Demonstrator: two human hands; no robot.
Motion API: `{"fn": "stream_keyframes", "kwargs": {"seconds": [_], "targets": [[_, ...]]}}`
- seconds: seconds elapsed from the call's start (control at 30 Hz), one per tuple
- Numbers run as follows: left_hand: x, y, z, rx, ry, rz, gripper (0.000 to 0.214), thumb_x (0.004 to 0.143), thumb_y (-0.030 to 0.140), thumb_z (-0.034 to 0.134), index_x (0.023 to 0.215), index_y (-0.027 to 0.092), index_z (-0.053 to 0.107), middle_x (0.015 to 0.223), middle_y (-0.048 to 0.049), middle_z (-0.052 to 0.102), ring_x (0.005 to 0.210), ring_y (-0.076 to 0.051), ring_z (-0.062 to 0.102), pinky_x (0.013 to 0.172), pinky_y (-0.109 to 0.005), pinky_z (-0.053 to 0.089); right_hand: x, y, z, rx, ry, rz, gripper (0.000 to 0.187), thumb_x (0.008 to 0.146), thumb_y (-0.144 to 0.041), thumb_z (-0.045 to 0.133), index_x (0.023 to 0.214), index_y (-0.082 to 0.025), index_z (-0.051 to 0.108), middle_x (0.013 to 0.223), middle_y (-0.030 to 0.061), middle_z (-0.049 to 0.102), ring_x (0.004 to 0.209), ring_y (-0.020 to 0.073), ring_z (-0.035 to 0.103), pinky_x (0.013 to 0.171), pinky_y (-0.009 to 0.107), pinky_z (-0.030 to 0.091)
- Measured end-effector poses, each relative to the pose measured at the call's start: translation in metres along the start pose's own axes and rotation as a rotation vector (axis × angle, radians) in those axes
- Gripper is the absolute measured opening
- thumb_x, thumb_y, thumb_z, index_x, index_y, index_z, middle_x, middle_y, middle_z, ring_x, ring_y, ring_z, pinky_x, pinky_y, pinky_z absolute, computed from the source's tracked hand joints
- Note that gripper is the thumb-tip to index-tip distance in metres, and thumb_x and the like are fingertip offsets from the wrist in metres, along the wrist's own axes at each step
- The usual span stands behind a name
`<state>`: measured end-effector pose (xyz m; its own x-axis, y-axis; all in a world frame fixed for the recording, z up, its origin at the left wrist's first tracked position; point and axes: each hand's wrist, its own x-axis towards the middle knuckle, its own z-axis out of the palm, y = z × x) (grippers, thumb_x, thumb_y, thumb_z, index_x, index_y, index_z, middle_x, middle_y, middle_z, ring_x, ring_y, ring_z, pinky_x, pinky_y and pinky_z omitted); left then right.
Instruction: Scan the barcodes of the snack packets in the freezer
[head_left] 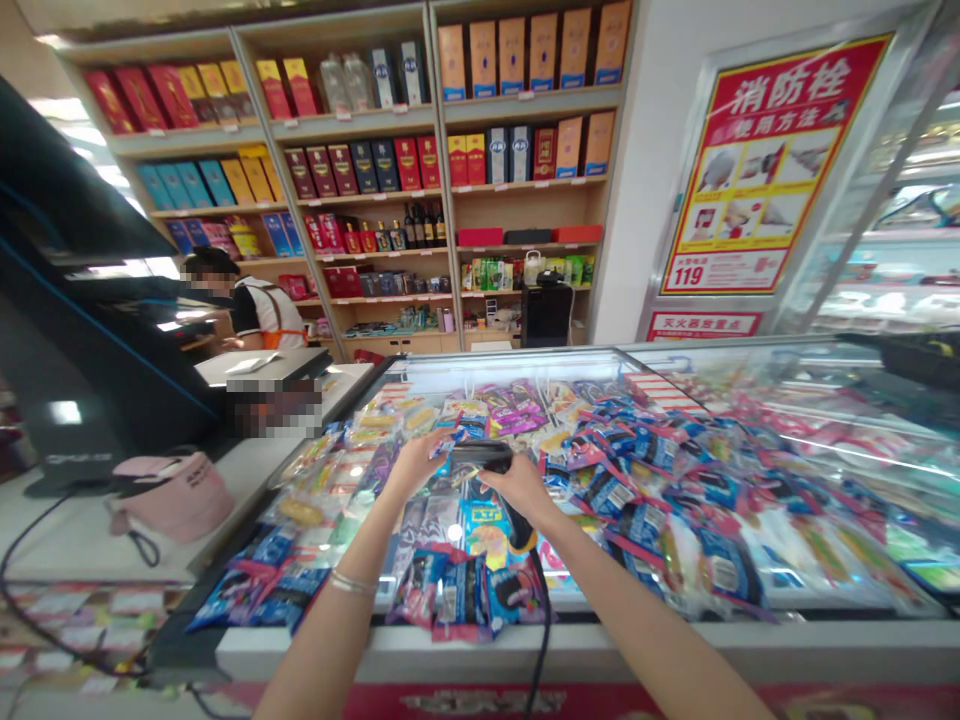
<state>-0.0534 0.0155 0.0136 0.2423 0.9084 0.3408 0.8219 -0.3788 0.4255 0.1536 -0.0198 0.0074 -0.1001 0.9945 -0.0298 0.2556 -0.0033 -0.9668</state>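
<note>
While shelves [525, 215] of boxes stand behind, the freezer [600, 645] spreads below my arms, packets [611, 492] heaped inside. Above its middle, my right hand [525, 490] is wrapped round the handle of the scanner [480, 456]. The scanner's head lies with its long axis nearly level, left to right, its front pointing toward my left hand [420, 465]; the handle slopes down and right. My left fingertips are beside a blue packet [472, 427]; whether they pinch it, I cannot tell.
</note>
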Motion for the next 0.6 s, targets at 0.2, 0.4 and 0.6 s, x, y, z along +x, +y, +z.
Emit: {"fn": "stream_keyframes", "kwargs": {"seconds": [0.2, 0.4, 0.6], "targets": [[0.001, -0.002, 0.002, -0.114, 0.022, 0.060, 0.045, 0.082, 0.027, 0.050, 0.126, 0.022, 0.057, 0.110, -0.0058, 0.070, 0.099, -0.022, 0.066, 0.085, -0.032, 0.050, -0.009, -0.022, -0.015, 0.377, -0.066, 0.048, 0.003, 0.070, -0.017, 0.066, 0.071, -0.014, 0.064, 0.052, -0.0015, 0.063, 0.036, 0.0101, 0.050, 0.039, 0.022, 0.042], [0.033, 0.048, -0.006, -0.253, 0.076, 0.190, 0.041, 0.085, 0.028, 0.046, 0.122, 0.018, 0.059, 0.123, -0.0077, 0.064, 0.115, -0.021, 0.058, 0.098, -0.035, 0.045, -0.035, -0.046, -0.095, 0.551, 0.085, 0.014, 0.010, 0.070, -0.020, 0.069, 0.073, -0.013, 0.062, 0.053, -0.0002, 0.063, 0.037, 0.0093, 0.052, 0.038, 0.020, 0.044], [0.073, 0.171, 0.017, -0.191, 0.015, 0.392, 0.038, 0.083, 0.012, 0.043, 0.114, 0.022, 0.063, 0.120, -0.0051, 0.063, 0.112, -0.019, 0.058, 0.099, -0.035, 0.044, -0.075, -0.026, -0.195, 0.558, 0.375, 0.015, 0.011, 0.070, -0.020, 0.072, 0.073, -0.014, 0.063, 0.057, 0.0018, 0.065, 0.038, 0.0096, 0.053, 0.036, 0.020, 0.044]]}}
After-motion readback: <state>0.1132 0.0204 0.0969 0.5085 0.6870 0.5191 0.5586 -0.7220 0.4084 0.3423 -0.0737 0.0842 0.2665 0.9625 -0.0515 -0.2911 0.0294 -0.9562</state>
